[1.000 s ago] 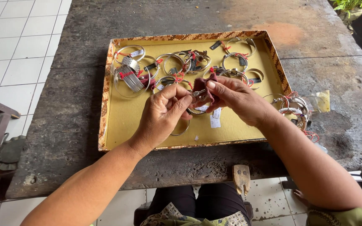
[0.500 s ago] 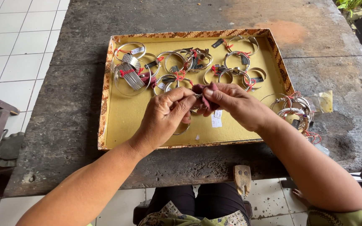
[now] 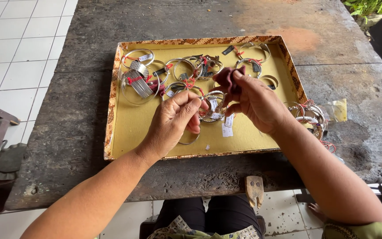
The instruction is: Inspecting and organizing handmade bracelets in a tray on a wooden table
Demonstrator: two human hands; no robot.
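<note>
- Left hand point(image 3: 173, 121), centre of frame: thumb and forefinger are pinched shut on a silver bangle point(image 3: 212, 107) with white paper tags hanging from it, held just above the tray.
- Right hand point(image 3: 255, 102), right of centre: fingers are closed around a small maroon cloth point(image 3: 226, 78), which is bunched at the fingertips and just beside the bangle's upper edge. I cannot tell whether the cloth touches the metal.
- The tray point(image 3: 133, 119) is shallow, with a yellow lining and a patterned brown rim, and sits on a dark, weathered wooden surface point(image 3: 76, 132).
- Upper part of the tray: a cluster of silver bracelets point(image 3: 164, 73) tied with red thread and small tags. One is a wide textured cuff point(image 3: 139, 84).
- Right edge of the tray, out on the surface: a second heap of bangles point(image 3: 310, 116). A scrap of clear plastic point(image 3: 339, 109) lies near it.
- Lower centre, at the surface's front edge: a wooden bench peg point(image 3: 254, 190).
- Handling judgement: the bangle looks light, rigid and smooth, so likely to slip under a polishing rub. A pinch across the band, clear of tags and thread, seems the firmest hold. The cloth is soft and limp and folds wherever it is gripped.
</note>
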